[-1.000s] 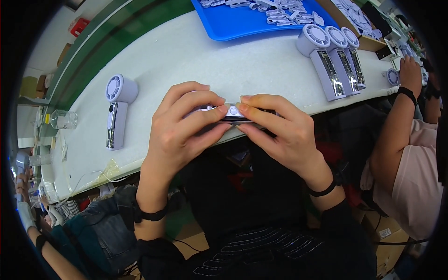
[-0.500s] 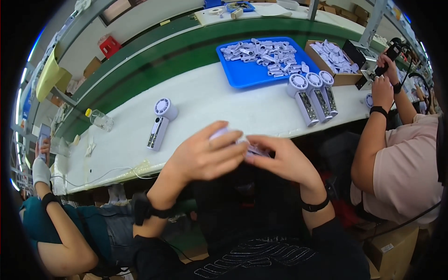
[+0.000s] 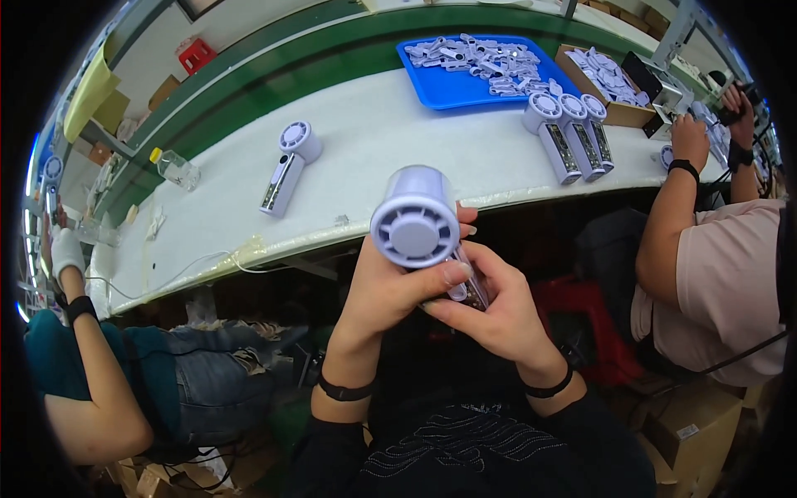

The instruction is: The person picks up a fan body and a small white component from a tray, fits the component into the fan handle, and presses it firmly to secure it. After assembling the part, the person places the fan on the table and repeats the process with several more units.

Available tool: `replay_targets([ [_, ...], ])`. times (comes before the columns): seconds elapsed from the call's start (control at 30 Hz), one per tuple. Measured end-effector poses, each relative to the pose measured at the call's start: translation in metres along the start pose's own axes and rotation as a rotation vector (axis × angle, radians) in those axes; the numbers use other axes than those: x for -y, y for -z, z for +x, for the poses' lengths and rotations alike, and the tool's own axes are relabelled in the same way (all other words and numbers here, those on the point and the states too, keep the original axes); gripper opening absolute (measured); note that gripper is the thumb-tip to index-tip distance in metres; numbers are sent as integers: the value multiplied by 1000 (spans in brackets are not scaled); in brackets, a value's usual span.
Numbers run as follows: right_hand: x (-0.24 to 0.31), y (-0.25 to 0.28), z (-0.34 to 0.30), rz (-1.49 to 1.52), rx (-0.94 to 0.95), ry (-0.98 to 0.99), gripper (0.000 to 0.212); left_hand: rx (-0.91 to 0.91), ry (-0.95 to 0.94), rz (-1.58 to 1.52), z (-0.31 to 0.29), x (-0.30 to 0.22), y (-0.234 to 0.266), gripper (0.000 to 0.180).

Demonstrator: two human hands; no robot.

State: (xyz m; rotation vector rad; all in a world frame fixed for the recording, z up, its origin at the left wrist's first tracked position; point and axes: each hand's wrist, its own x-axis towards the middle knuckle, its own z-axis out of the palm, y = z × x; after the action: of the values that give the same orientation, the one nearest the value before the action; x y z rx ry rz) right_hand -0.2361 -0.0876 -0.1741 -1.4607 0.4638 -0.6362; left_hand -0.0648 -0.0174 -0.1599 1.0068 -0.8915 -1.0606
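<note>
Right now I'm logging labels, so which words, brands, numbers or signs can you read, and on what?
No text is legible.
White label on the cardboard box, lower right: too small to read.
Clear bottle: nothing readable.
Fan held by left hand and right hand: nothing readable.

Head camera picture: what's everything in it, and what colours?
Table: 1, white, across middle
Held fan: 1, lilac, picture's middle
Fan row: 3, lilac, table's right
Lone fan: 1, lilac, table's left
Tray: 1, blue, table's far side
Small parts: many, pale, on tray
Box: 1, brown, right of tray, pale pieces inside
Bottle: 1, clear, yellow cap, table's left
Floor cartons: several, brown, lower right
Plastic things: 2+, red, upper left, below table
Co-workers: 2+, teal, pink clothes, both sides
Far fans: 2+, lilac, near co-workers
Left hand, right hand: 2, bare, on held fan
</note>
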Motion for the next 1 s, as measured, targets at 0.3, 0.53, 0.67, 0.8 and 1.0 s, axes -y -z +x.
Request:
replay_targets([
  [0.3, 18, 7, 11, -84, 274, -117, 29, 26, -36, 8, -3, 5, 4, 59],
  [0.53, 8, 6, 13, -30, 283, -160, 39, 21, -32, -33, -2, 17, 10, 58],
  [0.67, -1, 4, 11, -227, 166, -41, 44, 135, -40, -115, 1, 28, 14, 61],
  [0.8, -6, -2, 13, -195, 157, 134, 30, 295, -70, -125, 6, 29, 15, 65],
  [1.0, 9, 8, 20, -138, 244, -87, 45, 169, 31, -99, 2, 19, 5, 66],
])
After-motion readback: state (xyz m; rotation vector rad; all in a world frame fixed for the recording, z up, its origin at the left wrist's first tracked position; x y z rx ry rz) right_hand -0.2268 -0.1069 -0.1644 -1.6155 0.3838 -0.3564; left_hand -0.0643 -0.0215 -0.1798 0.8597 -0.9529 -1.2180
